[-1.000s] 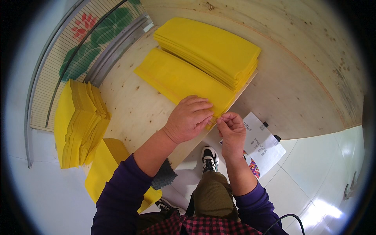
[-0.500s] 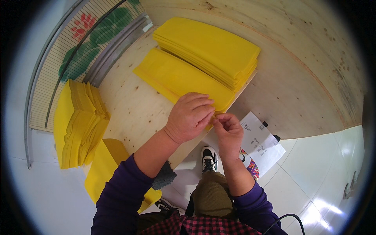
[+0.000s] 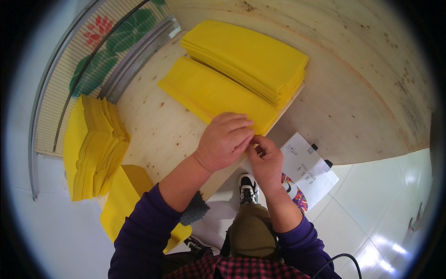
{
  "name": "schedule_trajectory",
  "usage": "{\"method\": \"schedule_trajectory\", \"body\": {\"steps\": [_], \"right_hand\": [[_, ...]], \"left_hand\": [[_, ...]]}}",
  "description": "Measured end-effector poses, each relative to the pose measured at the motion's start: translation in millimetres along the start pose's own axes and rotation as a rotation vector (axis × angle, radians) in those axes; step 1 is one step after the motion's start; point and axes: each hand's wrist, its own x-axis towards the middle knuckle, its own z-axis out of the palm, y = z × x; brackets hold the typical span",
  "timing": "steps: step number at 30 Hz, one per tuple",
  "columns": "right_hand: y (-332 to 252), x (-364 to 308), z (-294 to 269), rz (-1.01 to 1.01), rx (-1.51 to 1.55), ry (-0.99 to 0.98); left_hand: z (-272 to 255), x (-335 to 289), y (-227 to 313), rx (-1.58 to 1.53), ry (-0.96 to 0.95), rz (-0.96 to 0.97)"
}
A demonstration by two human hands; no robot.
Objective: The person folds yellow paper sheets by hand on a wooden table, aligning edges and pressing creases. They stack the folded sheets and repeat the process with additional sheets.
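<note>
A folded yellow sheet (image 3: 218, 90), fabric-like, lies along the right edge of the pale wooden board (image 3: 155, 121). My left hand (image 3: 226, 140) rests at its near right corner, fingers bent and pressed together over the edge. Close against it, my right hand (image 3: 266, 160) has thumb and forefinger pinched at that same corner. The bit between the fingertips is mostly hidden by the hands. Just beyond lies a thicker stack of folded yellow sheets (image 3: 246, 53), side by side with the one I handle.
More yellow folded sheets (image 3: 93, 149) stand in a bent pile at the left, with a loose yellow piece (image 3: 118, 200) near my left forearm. A dark grey cloth scrap (image 3: 195, 209) hangs at the board's near edge. A white sheet with black clips (image 3: 313, 172) is at the right.
My right hand has shifted slightly left and down, its fingertips now tighter against the left hand. The left hand has barely moved, and the yellow stacks lie as before.
</note>
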Motion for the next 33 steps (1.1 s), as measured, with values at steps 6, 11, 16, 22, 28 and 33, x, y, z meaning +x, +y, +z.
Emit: {"method": "schedule_trajectory", "body": {"steps": [6,11,16,22,28,33], "right_hand": [[-1.6,-3.9,-3.2,-0.113,-0.094,-0.074],[-6.4,-9.2,-6.0,-0.126,-0.022,-0.048],[-7.4,-13.3,-9.9,-0.075,0.023,-0.068],[-8.9,-25.6,-13.7,0.120,0.278,-0.172],[-12.9,-33.2,-13.6,0.132,0.452,-0.172],[-15.7,-35.3,-14.4,0.146,0.492,-0.187]], "left_hand": [[1.6,-5.5,0.2,-0.015,-0.014,-0.005],[1.5,-7.6,-0.6,-0.018,-0.017,-0.012],[2.4,-8.6,0.6,-0.031,-0.031,-0.018],[1.3,-10.8,1.7,-0.030,-0.062,-0.030],[2.9,-9.3,0.6,0.004,-0.024,-0.003],[0.2,-6.5,-0.2,-0.009,-0.025,-0.029]]}}
